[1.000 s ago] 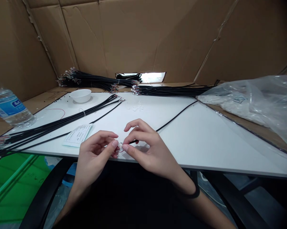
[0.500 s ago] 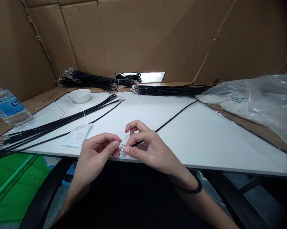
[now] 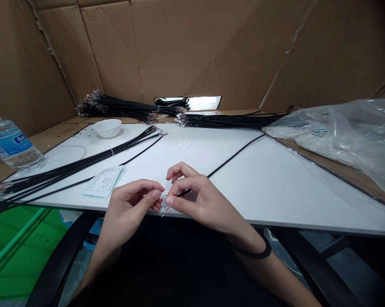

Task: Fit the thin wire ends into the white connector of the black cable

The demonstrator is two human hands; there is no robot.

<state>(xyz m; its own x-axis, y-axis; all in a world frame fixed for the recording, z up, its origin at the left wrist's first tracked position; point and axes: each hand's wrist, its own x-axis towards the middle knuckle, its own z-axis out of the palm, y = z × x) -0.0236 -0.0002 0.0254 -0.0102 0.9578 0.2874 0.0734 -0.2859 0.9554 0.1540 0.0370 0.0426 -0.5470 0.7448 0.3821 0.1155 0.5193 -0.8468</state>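
A black cable [image 3: 233, 160] runs from the back right of the white table to my right hand [image 3: 194, 194]. That hand is closed, pinching the cable near its end between thumb and index finger. Thin loose wires [image 3: 163, 209] fan out of the cable end, between my two hands. My left hand [image 3: 134, 200] is closed too, with thumb and index fingertip together right at the wires. Whatever lies between its fingertips is too small to make out. Both hands are just above the table's front edge.
Bundled black cables [image 3: 77, 162] lie at the left beside a printed label [image 3: 104, 182] and a water bottle [image 3: 13, 143]. More cable bundles [image 3: 227, 121], a white bowl [image 3: 107, 128] and small white pieces [image 3: 181, 144] are farther back. A plastic bag [image 3: 339, 132] sits right; cardboard walls [image 3: 179, 51] surround the table.
Both hands stay almost in place. My left fingertips have shifted slightly right toward the wires, and the wire ends have moved a little.
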